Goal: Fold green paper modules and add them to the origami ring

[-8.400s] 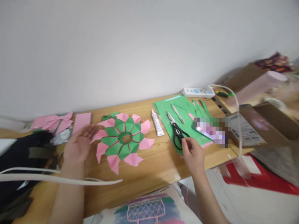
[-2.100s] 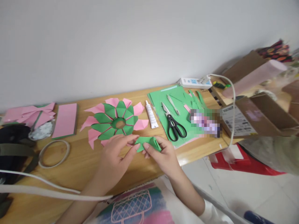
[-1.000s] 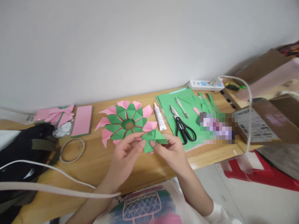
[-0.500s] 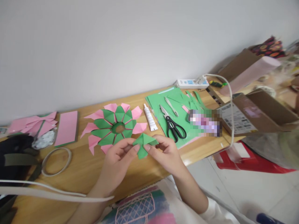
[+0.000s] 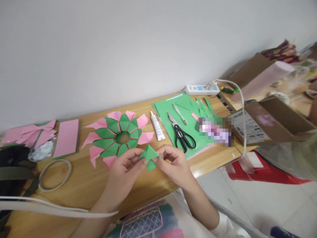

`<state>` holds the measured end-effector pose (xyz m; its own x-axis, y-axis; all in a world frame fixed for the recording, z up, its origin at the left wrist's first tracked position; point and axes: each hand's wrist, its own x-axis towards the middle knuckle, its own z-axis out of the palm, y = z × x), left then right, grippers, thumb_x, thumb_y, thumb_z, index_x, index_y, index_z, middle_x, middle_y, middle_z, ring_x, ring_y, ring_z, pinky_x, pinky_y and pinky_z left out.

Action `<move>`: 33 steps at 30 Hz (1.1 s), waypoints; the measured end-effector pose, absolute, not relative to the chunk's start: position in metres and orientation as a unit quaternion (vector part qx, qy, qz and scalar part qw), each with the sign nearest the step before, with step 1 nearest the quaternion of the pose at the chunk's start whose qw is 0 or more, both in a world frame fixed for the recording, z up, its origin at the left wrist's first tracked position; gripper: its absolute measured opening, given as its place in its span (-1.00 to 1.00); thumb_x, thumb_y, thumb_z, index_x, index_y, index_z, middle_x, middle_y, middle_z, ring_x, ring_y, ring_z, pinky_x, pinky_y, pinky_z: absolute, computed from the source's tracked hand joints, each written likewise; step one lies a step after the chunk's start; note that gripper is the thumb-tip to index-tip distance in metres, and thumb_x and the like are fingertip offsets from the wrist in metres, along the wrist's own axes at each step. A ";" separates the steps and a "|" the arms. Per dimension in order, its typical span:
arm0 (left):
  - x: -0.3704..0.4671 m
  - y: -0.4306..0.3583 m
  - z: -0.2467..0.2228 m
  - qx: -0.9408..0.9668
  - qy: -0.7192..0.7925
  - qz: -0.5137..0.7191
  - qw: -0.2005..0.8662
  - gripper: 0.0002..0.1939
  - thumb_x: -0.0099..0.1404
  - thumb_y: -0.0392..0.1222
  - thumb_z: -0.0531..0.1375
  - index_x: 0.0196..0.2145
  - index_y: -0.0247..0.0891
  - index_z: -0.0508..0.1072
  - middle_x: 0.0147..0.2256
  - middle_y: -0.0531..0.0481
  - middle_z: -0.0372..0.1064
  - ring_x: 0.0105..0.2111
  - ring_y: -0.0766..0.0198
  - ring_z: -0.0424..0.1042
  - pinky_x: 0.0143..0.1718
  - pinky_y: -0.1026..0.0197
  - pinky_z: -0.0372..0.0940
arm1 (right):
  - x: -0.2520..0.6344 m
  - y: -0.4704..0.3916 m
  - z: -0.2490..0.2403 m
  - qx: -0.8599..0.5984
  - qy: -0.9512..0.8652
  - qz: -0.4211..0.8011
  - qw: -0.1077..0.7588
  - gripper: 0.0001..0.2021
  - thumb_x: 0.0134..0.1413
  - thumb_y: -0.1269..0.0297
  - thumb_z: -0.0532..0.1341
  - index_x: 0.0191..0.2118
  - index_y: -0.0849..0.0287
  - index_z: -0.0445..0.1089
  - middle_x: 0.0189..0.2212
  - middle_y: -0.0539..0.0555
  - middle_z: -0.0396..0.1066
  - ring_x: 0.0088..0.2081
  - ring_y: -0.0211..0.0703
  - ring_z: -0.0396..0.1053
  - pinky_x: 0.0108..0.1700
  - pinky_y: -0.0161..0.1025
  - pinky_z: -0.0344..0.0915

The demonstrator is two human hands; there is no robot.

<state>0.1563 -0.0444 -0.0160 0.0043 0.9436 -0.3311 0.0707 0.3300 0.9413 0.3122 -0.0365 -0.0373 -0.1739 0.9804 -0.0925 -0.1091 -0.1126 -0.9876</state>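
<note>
A small folded green paper piece (image 5: 149,154) is held up between both hands near the table's front edge. My left hand (image 5: 127,170) pinches its left side with thumb and fingers. My right hand (image 5: 174,164) grips the right side the same way. Just behind my left hand lies a ring of green and pink folded paper (image 5: 116,135), its near edge partly hidden by that hand. A white glue tube (image 5: 157,126) lies beyond my hands, with black-handled scissors (image 5: 182,135) to its right.
Green sheets (image 5: 163,105) bear a cutter (image 5: 180,114) and paper strips. A power strip (image 5: 201,89) and cardboard box (image 5: 262,122) stand right. Pink sheets (image 5: 66,137), a tape ring (image 5: 54,175) and a white cable (image 5: 49,209) are left.
The green piece has changed shape: its wide right flap has swung in, and it now looks narrower with a raised point. Both hands still hold it. The view has shifted slightly.
</note>
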 end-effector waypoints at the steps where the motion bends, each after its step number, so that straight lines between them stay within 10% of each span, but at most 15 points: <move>1: 0.156 -0.044 -0.017 0.432 0.590 0.387 0.562 -0.82 0.07 -0.10 0.31 -0.38 -0.24 0.53 -0.47 0.06 0.50 -0.44 0.33 0.46 -0.39 0.39 0.35 | 0.312 -0.036 -0.037 -0.451 -0.477 0.600 0.457 -0.85 -0.03 0.25 0.27 -0.50 0.19 0.39 -0.64 -0.07 0.30 -0.58 -0.37 0.18 -0.55 -0.39 0.12; 33: 0.157 -0.044 -0.020 0.510 0.546 0.392 0.537 -0.83 0.25 -0.12 0.20 -0.45 -0.22 0.49 -0.48 0.08 0.46 -0.43 0.34 0.44 -0.38 0.39 0.35 | 0.314 -0.035 -0.047 -0.452 -0.390 0.671 0.440 -0.62 -0.13 0.04 0.38 -0.61 0.16 0.25 -0.74 -0.13 0.17 -0.66 -0.39 0.08 -0.60 -0.37 0.02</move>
